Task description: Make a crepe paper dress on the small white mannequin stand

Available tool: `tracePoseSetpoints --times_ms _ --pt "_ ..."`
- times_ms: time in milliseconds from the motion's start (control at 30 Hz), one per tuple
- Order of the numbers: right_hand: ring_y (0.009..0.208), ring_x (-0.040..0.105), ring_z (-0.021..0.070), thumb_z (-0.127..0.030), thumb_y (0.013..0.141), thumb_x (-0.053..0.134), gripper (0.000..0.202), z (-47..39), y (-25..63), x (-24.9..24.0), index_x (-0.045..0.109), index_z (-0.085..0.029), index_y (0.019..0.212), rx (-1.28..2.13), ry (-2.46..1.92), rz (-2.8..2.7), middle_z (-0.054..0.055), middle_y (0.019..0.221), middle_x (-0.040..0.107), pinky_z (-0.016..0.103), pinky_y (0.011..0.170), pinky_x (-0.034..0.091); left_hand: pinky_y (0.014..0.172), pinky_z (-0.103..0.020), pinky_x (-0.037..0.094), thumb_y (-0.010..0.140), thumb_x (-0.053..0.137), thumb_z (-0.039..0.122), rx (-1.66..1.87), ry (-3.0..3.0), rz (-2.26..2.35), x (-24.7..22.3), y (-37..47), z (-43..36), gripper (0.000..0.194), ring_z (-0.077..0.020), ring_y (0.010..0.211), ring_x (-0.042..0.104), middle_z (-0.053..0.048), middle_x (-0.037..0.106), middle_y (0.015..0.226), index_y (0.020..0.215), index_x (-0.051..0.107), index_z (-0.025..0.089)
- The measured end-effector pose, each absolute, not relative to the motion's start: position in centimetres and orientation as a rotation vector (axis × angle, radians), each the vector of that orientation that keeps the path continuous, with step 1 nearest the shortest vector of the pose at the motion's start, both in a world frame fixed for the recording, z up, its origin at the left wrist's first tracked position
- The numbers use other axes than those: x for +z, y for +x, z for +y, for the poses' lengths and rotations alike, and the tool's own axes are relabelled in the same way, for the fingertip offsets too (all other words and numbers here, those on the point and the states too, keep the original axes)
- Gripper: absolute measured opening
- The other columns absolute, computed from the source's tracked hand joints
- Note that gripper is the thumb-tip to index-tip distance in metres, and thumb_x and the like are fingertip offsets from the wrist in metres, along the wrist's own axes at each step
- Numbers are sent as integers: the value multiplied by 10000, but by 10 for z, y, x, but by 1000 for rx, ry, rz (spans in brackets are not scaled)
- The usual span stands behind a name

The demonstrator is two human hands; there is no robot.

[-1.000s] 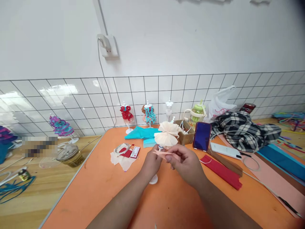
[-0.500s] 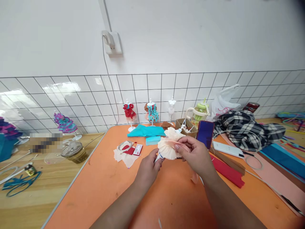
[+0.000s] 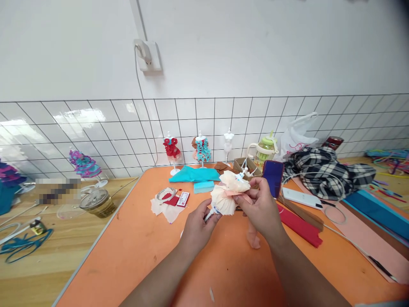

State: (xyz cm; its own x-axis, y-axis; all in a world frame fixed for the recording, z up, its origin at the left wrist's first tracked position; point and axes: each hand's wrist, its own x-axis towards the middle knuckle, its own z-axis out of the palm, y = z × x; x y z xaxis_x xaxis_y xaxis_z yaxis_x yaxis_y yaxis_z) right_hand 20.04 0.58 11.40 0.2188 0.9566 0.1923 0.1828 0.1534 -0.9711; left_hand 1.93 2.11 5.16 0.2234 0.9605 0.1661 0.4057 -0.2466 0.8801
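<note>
My left hand [image 3: 198, 226] is closed around the white stem of a miniature dress form, which is tilted with its white top [image 3: 240, 176] toward the back right. Ruffled cream crepe paper [image 3: 223, 201] surrounds the form like a skirt. On the right, my right hand [image 3: 259, 209] pinches a peach crepe paper strip against the ruffles, thumb in front. The strip's loose end [image 3: 253, 238] hangs below that hand. Fingers hide part of the form's body.
Behind stand dress forms in red [image 3: 171, 149] and turquoise [image 3: 203, 149], plus a bare white one [image 3: 228, 143]. Turquoise crepe paper [image 3: 188, 174] lies before them. Rightward are a propped phone [image 3: 273, 177], a white phone [image 3: 300, 198] and red crepe paper [image 3: 300, 226]. A lidded cup [image 3: 97, 202] stands left.
The form has turned slightly in my hands, so more of its white top shows. My right hand has shifted its pinch on the ruffles, and more of the hanging strip is visible.
</note>
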Motion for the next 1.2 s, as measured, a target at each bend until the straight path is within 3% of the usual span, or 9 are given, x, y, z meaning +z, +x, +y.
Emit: tracePoseSetpoints --times_ms 100,233,333,500,667,800,967,1100,1200 --pt "619 659 189 -430 692 700 512 8 204 111 376 -234 1036 793 -1345 -1246 3 730 697 245 514 473 555 -211 371 781 595 462 981 1670 1158 53 22 18 483 -128 607 502 29 558 682 1176 511 198" --pt "647 671 187 -363 705 692 559 15 202 110 397 -232 1161 745 -1357 -1282 -2 741 693 264 579 494 507 -214 317 828 512 516 954 1642 1128 54 26 14 435 -112 514 424 68 432 550 1081 536 163" --pt "705 674 186 -341 728 673 574 19 197 108 403 -228 1222 661 -1331 -1336 8 787 695 271 628 491 516 -222 313 857 464 527 950 1615 1143 53 27 15 426 -115 517 432 66 435 542 1060 525 158" --pt "683 631 159 -373 814 609 583 15 198 97 348 -225 1313 407 -1281 -1500 -18 740 662 266 660 460 568 -221 352 838 516 497 1228 1519 1197 46 24 38 425 -115 589 440 61 417 642 1117 460 180" --pt "851 606 197 -255 893 476 153 5 203 66 596 -224 982 188 -1205 -2076 54 904 680 312 758 428 716 -266 432 845 513 451 1337 1484 1113 32 20 80 430 -152 758 545 -10 566 819 1182 429 197" --pt "959 528 203 -132 888 415 214 -8 189 25 607 -227 876 -21 -1046 -2433 61 1077 630 320 783 384 808 -325 433 857 471 454 1456 1535 1213 15 29 108 360 -208 872 571 -42 606 821 1104 514 196" --pt "762 481 184 -141 863 473 97 -15 172 -7 549 -200 858 -75 -1098 -2656 37 828 594 310 625 317 828 -319 411 841 462 508 1446 1579 1232 -5 34 130 383 -207 890 556 -34 606 807 1015 559 181" --pt "785 483 181 -192 885 463 77 -12 170 -12 538 -192 867 56 -1164 -2662 37 854 597 305 641 315 690 -281 419 861 392 542 1346 1606 1271 -11 30 140 440 -161 709 534 -11 562 724 953 564 147" --pt "818 491 179 -237 874 489 79 -9 171 -15 556 -194 869 180 -1179 -2677 31 887 607 300 675 332 713 -292 422 828 471 513 1266 1653 1297 -10 24 142 388 -166 730 551 -13 570 750 946 569 157"
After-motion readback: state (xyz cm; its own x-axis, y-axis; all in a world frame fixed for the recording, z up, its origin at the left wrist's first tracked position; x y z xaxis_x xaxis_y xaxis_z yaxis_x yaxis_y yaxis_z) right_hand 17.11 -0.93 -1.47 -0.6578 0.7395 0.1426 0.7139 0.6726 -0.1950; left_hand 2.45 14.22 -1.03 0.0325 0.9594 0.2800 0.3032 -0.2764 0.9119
